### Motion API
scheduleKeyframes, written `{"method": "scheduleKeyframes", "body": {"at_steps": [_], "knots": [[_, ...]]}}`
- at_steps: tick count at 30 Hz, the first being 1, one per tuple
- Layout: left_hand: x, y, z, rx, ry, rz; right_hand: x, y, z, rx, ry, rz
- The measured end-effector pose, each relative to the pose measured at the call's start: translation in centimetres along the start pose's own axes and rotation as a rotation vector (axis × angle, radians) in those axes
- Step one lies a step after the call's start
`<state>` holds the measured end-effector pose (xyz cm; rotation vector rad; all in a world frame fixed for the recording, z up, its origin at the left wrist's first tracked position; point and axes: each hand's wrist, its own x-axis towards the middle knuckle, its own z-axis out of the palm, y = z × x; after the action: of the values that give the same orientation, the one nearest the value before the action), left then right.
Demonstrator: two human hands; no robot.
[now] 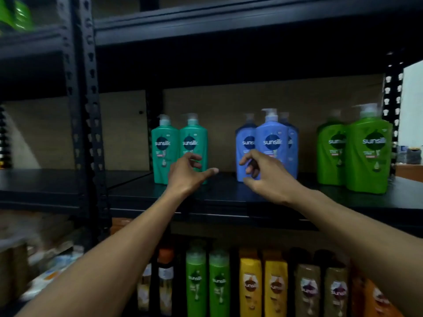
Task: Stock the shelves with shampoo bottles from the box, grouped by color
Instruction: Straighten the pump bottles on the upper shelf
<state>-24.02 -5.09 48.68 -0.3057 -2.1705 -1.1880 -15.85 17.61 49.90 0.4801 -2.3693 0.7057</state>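
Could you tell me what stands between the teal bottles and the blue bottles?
Nothing stands there: the head view shows bare shelf, with the thumb of the left hand in front of it.

Left grip loosely curled before teal bottles; right grip likewise, perhaps touching blue bottles.

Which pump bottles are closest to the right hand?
The blue bottles in the middle. The right hand is right in front of them; the teal bottles are by the left hand, and the green bottles stand far right.
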Motion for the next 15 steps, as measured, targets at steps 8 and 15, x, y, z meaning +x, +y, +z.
{"method": "scheduleKeyframes", "body": {"at_steps": [8,15], "knots": [[3.1,-7.5,-7.2,0.062,0.252,0.010,8.3,-3.9,9.4,0.124,0.077,0.205],[9.1,-12.5,-6.1,-0.177,-0.048,-0.235,11.4,-2.8,14.5,0.305,0.045,0.405]]}}
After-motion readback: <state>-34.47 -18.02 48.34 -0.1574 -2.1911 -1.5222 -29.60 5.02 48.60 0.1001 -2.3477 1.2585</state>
